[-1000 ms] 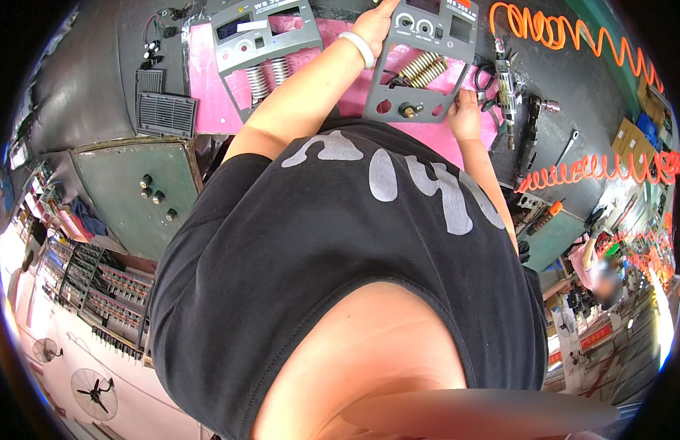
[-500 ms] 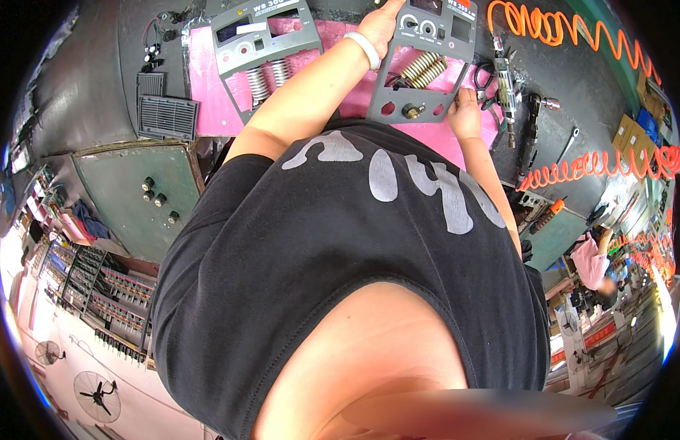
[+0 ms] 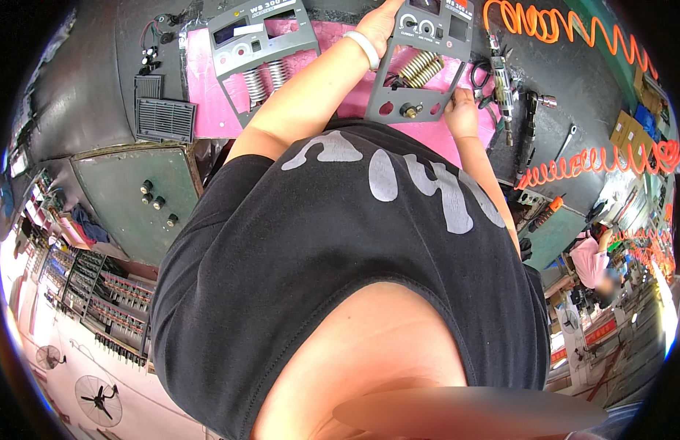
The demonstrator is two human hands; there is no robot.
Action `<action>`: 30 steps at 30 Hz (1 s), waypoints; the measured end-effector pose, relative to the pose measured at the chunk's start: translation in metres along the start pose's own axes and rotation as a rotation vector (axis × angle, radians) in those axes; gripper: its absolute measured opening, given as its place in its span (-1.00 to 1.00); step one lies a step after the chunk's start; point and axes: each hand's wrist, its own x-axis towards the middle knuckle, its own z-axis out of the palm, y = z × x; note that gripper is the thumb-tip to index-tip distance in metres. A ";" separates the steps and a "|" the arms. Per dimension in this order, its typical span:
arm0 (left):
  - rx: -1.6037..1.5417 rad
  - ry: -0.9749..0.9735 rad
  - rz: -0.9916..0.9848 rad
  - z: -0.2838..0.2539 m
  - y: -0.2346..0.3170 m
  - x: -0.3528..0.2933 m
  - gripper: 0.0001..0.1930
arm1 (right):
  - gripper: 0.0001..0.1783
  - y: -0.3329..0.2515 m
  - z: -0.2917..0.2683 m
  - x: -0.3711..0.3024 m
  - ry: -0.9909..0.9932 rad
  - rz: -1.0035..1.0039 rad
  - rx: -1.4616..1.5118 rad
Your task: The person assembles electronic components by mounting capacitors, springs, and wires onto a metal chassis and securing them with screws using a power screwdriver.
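Note:
A grey front panel [image 3: 426, 107] with knobs, a display window and cut-outs stands on the pink mat in front of me, slightly right of centre. My left hand [image 3: 377, 31] is closed on its upper left edge, with the fingertips partly cut off by the picture's top. My right hand [image 3: 461, 111] has its fingers pressed to the lower right edge of this panel. Coiled metal springs [image 3: 421, 69] show through its opening, and a brass fitting [image 3: 409, 111] sits at its lower edge. A second grey panel [image 3: 265, 45] with similar coils [image 3: 256, 86] stands to the left, beside my left forearm.
Black vent grilles [image 3: 165, 119] lie left of the pink mat [image 3: 209, 110]. On the right are a power screwdriver [image 3: 502, 88], a black ratchet tool [image 3: 531, 125], a wrench [image 3: 569, 138] and orange coiled hoses [image 3: 534, 23]. Several small black knobs [image 3: 158, 202] rest on the green surface.
The right-hand panel has shifted slightly left with my right hand on it, showing more of a black looped object beside it. My left hand keeps its hold.

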 end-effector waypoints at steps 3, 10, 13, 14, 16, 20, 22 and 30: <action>-0.075 -0.096 -0.010 0.002 0.000 -0.007 -0.43 | -0.83 0.002 0.000 -0.002 0.052 -0.009 0.029; -0.296 -0.174 -0.088 -0.064 -0.012 0.011 -0.65 | -0.82 0.005 -0.001 0.000 0.021 0.112 0.137; -0.410 -0.213 -0.199 -0.045 -0.007 -0.010 -0.77 | -0.81 0.008 -0.001 -0.005 0.031 0.160 0.206; -0.410 -0.214 -0.204 -0.044 -0.008 -0.008 -0.77 | -0.81 0.012 0.001 -0.006 0.034 0.164 0.205; -0.354 -0.139 -0.216 -0.046 -0.009 -0.006 -0.78 | -0.82 0.016 0.004 -0.008 0.066 0.149 0.283; -0.339 -0.221 -0.147 -0.056 -0.011 0.007 -0.79 | -0.87 0.020 -0.004 -0.002 0.004 0.165 0.252; -0.349 -0.214 -0.131 -0.057 -0.013 0.010 -0.80 | -0.92 0.029 -0.013 0.007 0.162 0.247 0.496; -0.240 -0.158 -0.024 -0.032 -0.019 -0.002 -0.80 | -0.87 -0.143 -0.098 0.092 0.294 -0.374 0.437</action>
